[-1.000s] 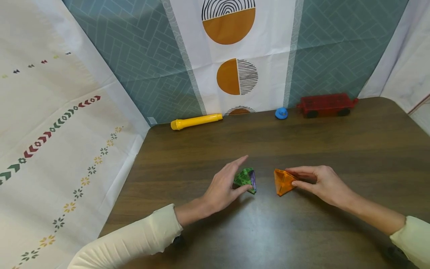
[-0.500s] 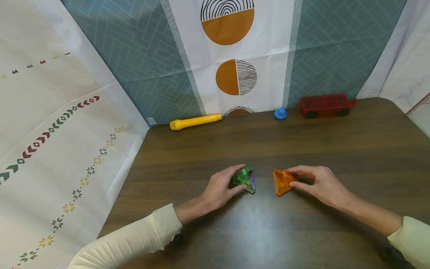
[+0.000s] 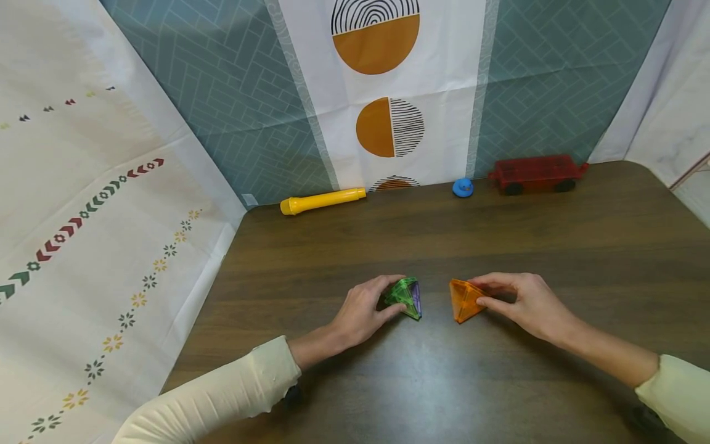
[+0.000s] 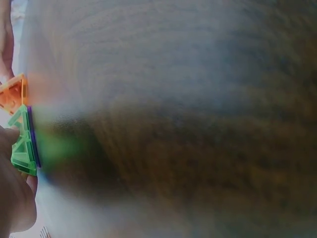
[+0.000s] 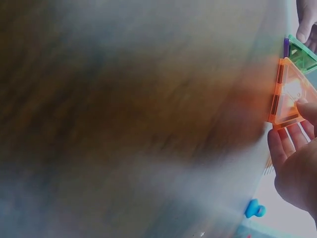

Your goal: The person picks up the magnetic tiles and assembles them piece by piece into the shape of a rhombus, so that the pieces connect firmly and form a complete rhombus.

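My left hand (image 3: 360, 313) grips a small pyramid of see-through green triangular tiles (image 3: 402, 297) with one purple side, thumb at the front and fingers behind. Across a narrow gap, my right hand (image 3: 529, 305) pinches an orange see-through pyramid (image 3: 466, 300) by its right side. In the left wrist view, the green pyramid (image 4: 22, 146) shows its purple face (image 4: 33, 136) flat along the tabletop. The right wrist view has the orange pyramid (image 5: 287, 94) between thumb and fingers, its base along the table. The sides under my fingers are hidden.
At the back of the brown table (image 3: 388, 394) lie a yellow toy microphone (image 3: 323, 201), a small blue rubber duck (image 3: 463, 187) and a red see-through toy car base with wheels (image 3: 538, 174). Patterned cloth (image 3: 444, 80) hangs behind them.
My left fingers, spread beside the green pyramid earlier, have closed onto it. My right hand keeps its pinch on the orange pyramid, which has shifted very slightly left.
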The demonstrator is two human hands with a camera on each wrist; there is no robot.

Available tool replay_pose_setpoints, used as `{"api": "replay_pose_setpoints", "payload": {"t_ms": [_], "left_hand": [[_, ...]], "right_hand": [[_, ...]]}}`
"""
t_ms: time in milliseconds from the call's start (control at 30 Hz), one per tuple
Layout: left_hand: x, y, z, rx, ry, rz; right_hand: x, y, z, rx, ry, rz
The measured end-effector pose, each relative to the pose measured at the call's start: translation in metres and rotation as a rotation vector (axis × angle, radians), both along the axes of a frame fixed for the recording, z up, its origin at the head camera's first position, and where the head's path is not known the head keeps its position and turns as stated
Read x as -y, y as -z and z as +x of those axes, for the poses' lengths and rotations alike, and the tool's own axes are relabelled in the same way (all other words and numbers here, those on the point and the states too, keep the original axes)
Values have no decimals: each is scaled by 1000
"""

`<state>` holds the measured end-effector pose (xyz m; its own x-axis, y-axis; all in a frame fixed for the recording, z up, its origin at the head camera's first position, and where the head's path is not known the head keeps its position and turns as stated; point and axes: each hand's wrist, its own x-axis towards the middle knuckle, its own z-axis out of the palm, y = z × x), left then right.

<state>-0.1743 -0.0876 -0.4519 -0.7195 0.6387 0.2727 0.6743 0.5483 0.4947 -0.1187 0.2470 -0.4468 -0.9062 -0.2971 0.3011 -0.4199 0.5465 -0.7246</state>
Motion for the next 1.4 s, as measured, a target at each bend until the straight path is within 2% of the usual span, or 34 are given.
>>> {"api": "replay_pose_setpoints", "payload": {"t_ms": [467,733,1167,1400], "left_hand": [[-9,-4,1,34,8,-23],[-17,-5,2,46,8,-49],[-23,-6,1,32,24,-32],[-24,-5,1,34,23,-63]], "right_hand": [[9,0,-6,-15,-6,13],[12,0,-10,19,-21,11],[14,-2,-12,29,-36,-9],[15,-2,-12,33,-39,1]]}}
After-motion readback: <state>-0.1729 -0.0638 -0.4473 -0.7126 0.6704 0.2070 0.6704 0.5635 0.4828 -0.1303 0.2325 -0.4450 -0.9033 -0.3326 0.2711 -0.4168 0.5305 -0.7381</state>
